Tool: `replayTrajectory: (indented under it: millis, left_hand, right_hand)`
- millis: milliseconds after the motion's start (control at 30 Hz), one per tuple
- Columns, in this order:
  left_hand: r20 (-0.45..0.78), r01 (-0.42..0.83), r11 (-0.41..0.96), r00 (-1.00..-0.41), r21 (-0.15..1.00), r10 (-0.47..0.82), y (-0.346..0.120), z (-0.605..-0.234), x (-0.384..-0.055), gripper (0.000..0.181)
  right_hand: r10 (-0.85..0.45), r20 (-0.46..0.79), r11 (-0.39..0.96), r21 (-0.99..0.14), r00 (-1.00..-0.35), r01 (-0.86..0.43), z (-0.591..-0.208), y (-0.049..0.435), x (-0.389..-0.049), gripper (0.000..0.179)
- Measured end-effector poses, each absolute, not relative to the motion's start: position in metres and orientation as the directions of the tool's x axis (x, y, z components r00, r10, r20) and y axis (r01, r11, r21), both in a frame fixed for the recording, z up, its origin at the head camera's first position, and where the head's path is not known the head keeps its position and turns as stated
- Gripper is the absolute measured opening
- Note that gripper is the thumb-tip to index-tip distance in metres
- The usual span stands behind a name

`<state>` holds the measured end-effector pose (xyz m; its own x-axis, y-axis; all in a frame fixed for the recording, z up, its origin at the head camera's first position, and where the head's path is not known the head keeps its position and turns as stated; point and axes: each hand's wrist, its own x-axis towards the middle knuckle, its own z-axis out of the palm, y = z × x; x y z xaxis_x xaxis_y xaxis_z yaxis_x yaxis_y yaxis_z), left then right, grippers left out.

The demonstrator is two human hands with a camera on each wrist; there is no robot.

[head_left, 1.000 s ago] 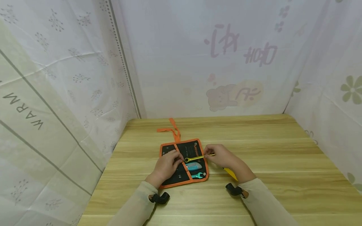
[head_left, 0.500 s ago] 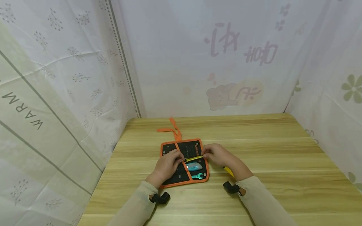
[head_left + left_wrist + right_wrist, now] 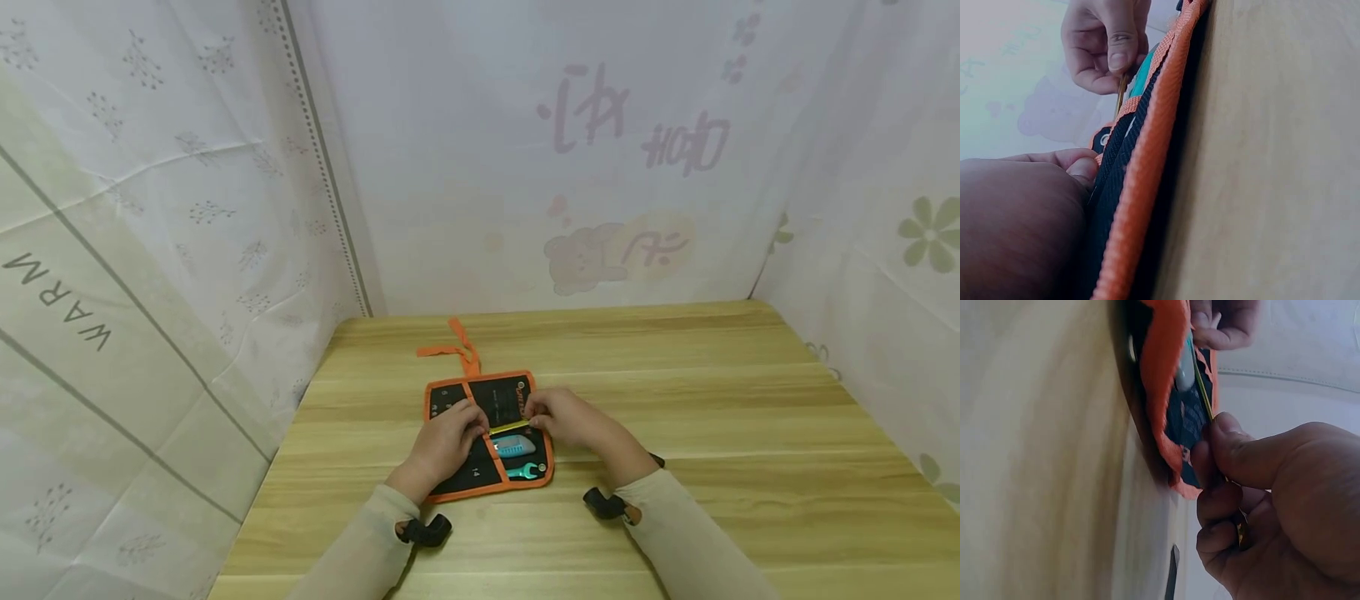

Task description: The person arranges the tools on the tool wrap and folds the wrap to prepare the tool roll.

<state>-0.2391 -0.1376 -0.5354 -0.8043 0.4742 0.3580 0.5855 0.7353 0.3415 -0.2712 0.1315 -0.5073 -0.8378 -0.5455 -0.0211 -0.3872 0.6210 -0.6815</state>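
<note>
A black tool pouch (image 3: 497,400) with orange trim lies unrolled on the table. My right hand (image 3: 566,417) pinches a yellow wrench (image 3: 510,427) whose ring end is out of sight at the pocket edge; in the right wrist view the shaft runs between thumb and fingers. With thumb and fingertips my left hand (image 3: 446,439) pinches the orange pocket trim (image 3: 1099,160). Just nearer than the wrench, a light-blue utility knife (image 3: 514,446) sits in a pocket. Beside it a teal open-end wrench (image 3: 523,472) shows its jaw end.
Orange tie straps (image 3: 467,358) trail from the pouch's far edge. The wooden table (image 3: 675,358) meets hanging printed cloth (image 3: 450,167) at its back and sides. A black tip (image 3: 657,459) peeks from behind the right forearm.
My right hand has moved left with the yellow wrench, whose ring end has gone from view at the pocket edge. The left hand stays at the trim. A yellow object is now hidden behind the right forearm.
</note>
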Motion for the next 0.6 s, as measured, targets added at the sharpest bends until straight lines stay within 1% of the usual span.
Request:
replayTrajectory:
  millis: [100, 333, 500, 600]
  left_hand:
    - [0.350, 0.583, 0.730, -0.808, 0.356, 0.475, -0.137, -0.534, -0.239, 0.009]
    - [0.339, 0.576, 0.726, -0.814, 0.375, 0.471, -0.137, -0.535, -0.239, 0.005]
    - [0.328, 0.563, 0.738, -0.823, 0.372, 0.463, -0.138, -0.536, -0.239, 0.008]
    - [0.335, 0.558, 0.744, -0.826, 0.367, 0.454, -0.139, -0.536, -0.238, 0.009]
  right_hand:
    - [-0.554, -0.028, 0.628, -0.670, -0.832, -0.395, -0.508, 0.127, -0.268, 0.013]
    - [-0.581, -0.001, 0.653, -0.597, -0.814, -0.466, -0.507, 0.118, -0.263, 0.009]
    - [-0.571, 0.003, 0.672, -0.572, -0.821, -0.470, -0.506, 0.119, -0.261, 0.016]
    - [-0.548, 0.005, 0.692, -0.560, -0.837, -0.456, -0.504, 0.122, -0.261, 0.014]
